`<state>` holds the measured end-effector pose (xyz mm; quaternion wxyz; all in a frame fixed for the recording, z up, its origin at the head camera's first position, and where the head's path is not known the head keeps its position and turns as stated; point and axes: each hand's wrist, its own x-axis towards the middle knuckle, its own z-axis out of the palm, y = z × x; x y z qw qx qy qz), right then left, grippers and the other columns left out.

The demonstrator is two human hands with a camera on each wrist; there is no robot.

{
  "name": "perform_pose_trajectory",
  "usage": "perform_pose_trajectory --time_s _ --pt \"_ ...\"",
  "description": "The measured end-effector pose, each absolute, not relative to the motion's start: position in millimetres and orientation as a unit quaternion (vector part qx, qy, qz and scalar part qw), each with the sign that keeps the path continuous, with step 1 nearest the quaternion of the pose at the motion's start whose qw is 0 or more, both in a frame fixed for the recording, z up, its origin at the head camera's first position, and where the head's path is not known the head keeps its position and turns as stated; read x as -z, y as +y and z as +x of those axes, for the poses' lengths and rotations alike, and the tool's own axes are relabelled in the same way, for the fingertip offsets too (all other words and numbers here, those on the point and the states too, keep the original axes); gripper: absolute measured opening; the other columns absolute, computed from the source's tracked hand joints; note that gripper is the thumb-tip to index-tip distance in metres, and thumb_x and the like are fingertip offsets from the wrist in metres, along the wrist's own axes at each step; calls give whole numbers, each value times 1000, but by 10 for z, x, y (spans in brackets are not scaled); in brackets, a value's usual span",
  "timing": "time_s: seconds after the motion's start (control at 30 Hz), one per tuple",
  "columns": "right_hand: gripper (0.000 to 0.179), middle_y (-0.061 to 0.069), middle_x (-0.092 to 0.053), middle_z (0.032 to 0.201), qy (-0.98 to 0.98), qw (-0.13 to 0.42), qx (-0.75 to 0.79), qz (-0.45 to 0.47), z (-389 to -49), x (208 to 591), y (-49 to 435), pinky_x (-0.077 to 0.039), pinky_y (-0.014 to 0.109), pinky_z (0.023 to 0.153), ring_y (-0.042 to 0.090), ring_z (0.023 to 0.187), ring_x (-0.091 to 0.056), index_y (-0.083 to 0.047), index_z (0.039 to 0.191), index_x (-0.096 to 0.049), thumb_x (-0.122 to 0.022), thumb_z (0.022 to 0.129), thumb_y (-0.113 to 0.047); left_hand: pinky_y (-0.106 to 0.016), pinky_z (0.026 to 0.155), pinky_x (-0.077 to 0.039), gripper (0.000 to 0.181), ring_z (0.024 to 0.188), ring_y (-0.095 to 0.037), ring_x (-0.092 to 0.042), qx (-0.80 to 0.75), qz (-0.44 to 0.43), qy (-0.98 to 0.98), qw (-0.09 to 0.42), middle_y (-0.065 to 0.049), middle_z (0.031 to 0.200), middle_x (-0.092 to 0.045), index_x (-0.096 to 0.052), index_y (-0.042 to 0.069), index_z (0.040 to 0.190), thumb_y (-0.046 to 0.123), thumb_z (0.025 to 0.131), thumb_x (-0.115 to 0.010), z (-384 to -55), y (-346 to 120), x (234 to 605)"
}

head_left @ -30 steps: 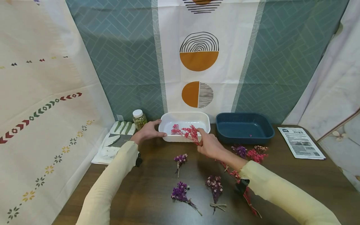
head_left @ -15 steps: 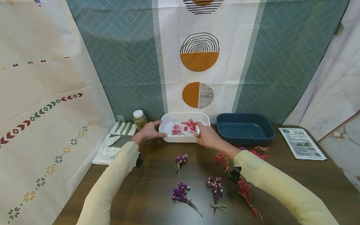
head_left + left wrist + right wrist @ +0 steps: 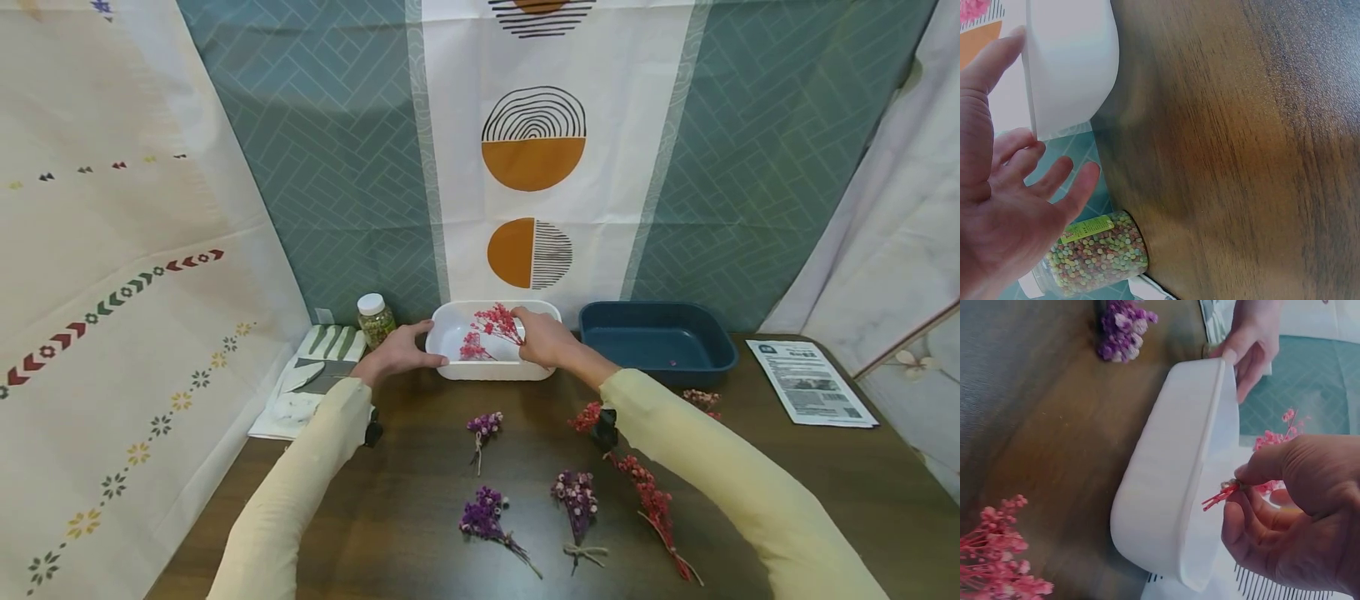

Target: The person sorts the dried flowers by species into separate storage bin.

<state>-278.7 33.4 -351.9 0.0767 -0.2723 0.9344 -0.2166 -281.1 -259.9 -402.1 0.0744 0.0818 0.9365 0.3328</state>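
Observation:
My right hand (image 3: 545, 337) pinches the tied stem end of a pink dried flower bunch (image 3: 498, 323) between thumb and fingers, over the white tub (image 3: 495, 372). The right wrist view shows the cut stems (image 3: 1216, 499) poking out below the thumb. Inside the tub lies another pink bunch (image 3: 474, 347). At the tub's left end, my left hand (image 3: 401, 352) grips the rim, thumb at the front corner and fingertips farther back. In the left wrist view, the thumb (image 3: 997, 59) touches the rim and the outer fingers stand away from the wall.
Purple bunches (image 3: 482, 515) and a red bunch (image 3: 651, 500) lie on the brown table (image 3: 390, 517). A blue tub (image 3: 658, 372) stands right of the white one, beside a printed packet (image 3: 812, 383). A white-capped jar (image 3: 375, 321) and gloves (image 3: 300, 379) are at left.
My right hand has moved up and slightly left, farther over the white tub, carrying the pink bunch above the one lying there. The left hand stays on the rim.

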Motion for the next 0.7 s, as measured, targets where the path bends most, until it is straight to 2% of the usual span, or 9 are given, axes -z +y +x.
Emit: perform_pose_trajectory --time_s 0.1,0.2,0.33,0.47,0.6,0.7 --pt "65 9 -65 77 936 85 205 -272 -2869 3519 293 -40 27 43 15 43 -50 -1 150 -36 -61 90 0 -56 112 -30 90 141 -39 -35 -336 81 935 76 -22 155 -36 -34 -2 153 32 84 -81 -2806 -2595 4012" --pt "66 15 -68 99 939 92 195 -269 -2950 3538 264 -44 27 46 16 49 -55 -1 151 -36 -63 90 -1 -57 112 -30 91 141 -39 -35 -337 84 934 79 -23 155 -36 -34 -2 153 33 84 -81 -2806 -2591 4009" --pt "67 19 -60 129 940 100 189 -264 -3043 3566 244 -49 28 55 18 59 -58 -2 151 -37 -64 90 -1 -55 112 -30 91 141 -38 -35 -336 88 934 79 -22 155 -36 -34 -2 153 33 83 -81 -2818 -2584 4009" --pt "65 18 -54 138 940 109 192 -261 -3102 3586 232 -52 29 64 20 71 -60 -3 150 -39 -64 90 -1 -55 113 -29 91 142 -38 -34 -337 84 935 78 -21 156 -35 -35 -1 153 33 83 -81 -2831 -2585 4004" --pt "62 18 -53 141 939 113 193 -260 -3135 3618 219 -55 34 81 25 92 -59 -4 149 -42 -65 91 -2 -54 113 -30 90 141 -38 -35 -336 83 935 78 -21 156 -36 -35 -1 153 32 83 -81 -2836 -2596 4007" --pt "62 18 -54 141 940 111 189 -261 -3157 3647 198 -54 38 89 27 98 -57 -4 148 -44 -66 90 -3 -54 112 -31 90 140 -38 -36 -335 84 935 75 -22 155 -36 -35 -2 153 32 83 -82 -2833 -2608 4015"
